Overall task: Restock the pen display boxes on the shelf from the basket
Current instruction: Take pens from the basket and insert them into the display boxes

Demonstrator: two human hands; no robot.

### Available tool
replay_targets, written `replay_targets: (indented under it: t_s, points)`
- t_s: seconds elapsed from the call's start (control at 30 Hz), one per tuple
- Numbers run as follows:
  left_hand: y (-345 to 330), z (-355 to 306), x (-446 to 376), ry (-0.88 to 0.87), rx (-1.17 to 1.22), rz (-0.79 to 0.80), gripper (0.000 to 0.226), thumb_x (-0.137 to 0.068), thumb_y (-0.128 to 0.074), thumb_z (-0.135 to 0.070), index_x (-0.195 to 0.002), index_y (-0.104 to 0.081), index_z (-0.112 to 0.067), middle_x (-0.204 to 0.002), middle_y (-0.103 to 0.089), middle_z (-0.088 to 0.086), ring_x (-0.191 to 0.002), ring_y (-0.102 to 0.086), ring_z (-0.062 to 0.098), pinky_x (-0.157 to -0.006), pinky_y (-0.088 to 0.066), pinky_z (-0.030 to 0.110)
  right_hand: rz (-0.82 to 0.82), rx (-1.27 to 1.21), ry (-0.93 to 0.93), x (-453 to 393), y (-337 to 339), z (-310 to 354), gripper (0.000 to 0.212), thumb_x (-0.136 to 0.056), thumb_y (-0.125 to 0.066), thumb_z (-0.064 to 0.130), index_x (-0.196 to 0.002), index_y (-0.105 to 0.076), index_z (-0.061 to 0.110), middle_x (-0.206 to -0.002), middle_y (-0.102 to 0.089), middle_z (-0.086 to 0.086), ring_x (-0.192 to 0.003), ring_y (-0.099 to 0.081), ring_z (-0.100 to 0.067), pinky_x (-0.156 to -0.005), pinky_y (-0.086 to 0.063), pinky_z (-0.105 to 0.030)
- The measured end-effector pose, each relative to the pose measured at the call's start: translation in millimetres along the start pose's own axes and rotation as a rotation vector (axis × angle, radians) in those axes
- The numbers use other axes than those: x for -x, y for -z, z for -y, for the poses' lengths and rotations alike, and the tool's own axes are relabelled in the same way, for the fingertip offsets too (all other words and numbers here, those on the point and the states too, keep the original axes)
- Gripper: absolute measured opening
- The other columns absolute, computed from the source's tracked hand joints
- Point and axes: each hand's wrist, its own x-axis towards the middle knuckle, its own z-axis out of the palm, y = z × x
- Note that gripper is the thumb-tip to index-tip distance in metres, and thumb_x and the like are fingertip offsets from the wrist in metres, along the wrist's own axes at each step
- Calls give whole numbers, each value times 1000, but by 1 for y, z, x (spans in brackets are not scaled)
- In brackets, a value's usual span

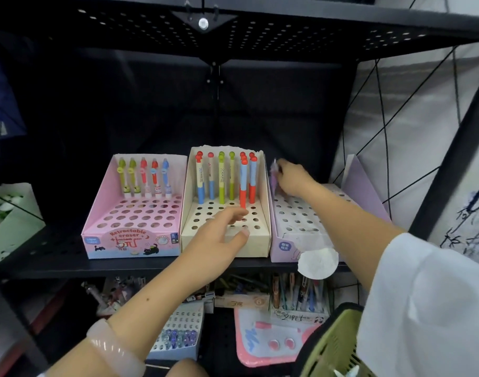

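We see three pen display boxes side by side on the black shelf (56, 265) across the middle of the frame. The pink box (102, 213) at centre left holds a back row of five pens. The cream box (263, 210) in the centre holds pens in red, blue and green along its back rows. The lilac box (369, 191) at centre right shows mostly open holes. Our left hand (219, 235) rests on the cream box's front edge, fingers (237, 213) loosely apart, holding nothing. Our right hand (292, 178) reaches over the lilac box, fingers pinched on a pale purple pen (274, 172) at its back left corner. The green basket (331, 346) sits at the lower right of the frame.
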Motion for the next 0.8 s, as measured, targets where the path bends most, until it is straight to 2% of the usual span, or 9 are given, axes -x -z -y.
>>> replay_targets:
  t_s: [0.13, 0.3, 0.4, 0.47, 0.53, 0.6, 0.7, 0.77, 0.8]
  points:
    - [2, -3, 5, -17, 6, 5, 31, -94, -47, -30, -125, -44, -37, -120, -46, -23, -110, -39, -9, -94, -27, 15, -35, -20, -29, 19, -11, 0, 35, -100, -34, 27, -128, -44, 7, -118, -57, -19, -104, -55, -34, -81, -42, -37]
    - [-11, -11, 11, -39, 114, 23, 26, -95, -48, -20, -114, -45, -37, -114, -53, -16, -109, -48, -3, -94, -35, 14, -121, -212, 85, 65, 21, -3, 41, -95, -45, 17, -135, -42, 9, -99, -63, -11, -86, -57, -22, -77, -47, -29]
    - [-38, -15, 24, -46, 215, 102, 26, -94, -49, -15, -111, -47, -36, -111, -56, -13, -107, -51, -4, -90, -40, 10, -88, -336, 169, 117, 41, -12, 28, -95, -46, 15, -121, -54, 14, -89, -66, -3, -82, -61, -14, -73, -52, -23]
    - [-62, -13, 38, -48, 250, 190, 26, -94, -49, -15, -109, -48, -36, -111, -57, -10, -106, -52, -5, -85, -40, 4, -7, -403, 231, 158, 44, -25, 18, -96, -45, 14, -105, -59, 19, -83, -67, 2, -75, -62, -5, -71, -54, -23]
    - [-87, -8, 54, -42, 261, 262, 25, -94, -49, -12, -107, -50, -32, -112, -59, -6, -105, -54, 1, -88, -42, 9, 118, -434, 259, 200, 34, -44, 18, -96, -44, 13, -91, -59, 22, -75, -66, 6, -67, -62, -4, -65, -53, -21]
    - [-112, -3, 70, -31, 256, 312, 22, -93, -48, -6, -108, -52, -22, -110, -59, -1, -103, -55, 7, -91, -42, 15, 218, -315, 217, 237, 10, -73, 18, -96, -47, 15, -86, -61, 21, -72, -64, 7, -66, -61, -7, -64, -50, -20]
    - [-143, 7, 91, -46, 155, 433, 21, -95, -47, -10, -108, -51, -26, -106, -56, -14, -98, -52, -3, -84, -37, 3, 430, 72, 115, 277, -46, -128, 12, -93, -50, 16, -95, -62, 15, -82, -58, 3, -74, -53, -15, -64, -37, -23]
    - [-157, 14, 100, -61, 56, 500, 22, -96, -46, -19, -111, -49, -35, -111, -52, -22, -104, -49, -7, -83, -34, -1, 613, 215, -49, 297, -82, -163, 10, -93, -51, 21, -100, -56, 16, -95, -59, -6, -85, -55, -21, -67, -39, -27]
    - [-163, 18, 103, -65, 20, 518, 23, -96, -46, -22, -115, -51, -34, -118, -52, -20, -112, -46, -5, -86, -33, 1, 668, 264, -159, 305, -96, -177, 23, -93, -53, 25, -112, -52, 13, -109, -59, -12, -96, -56, -25, -72, -43, -30]
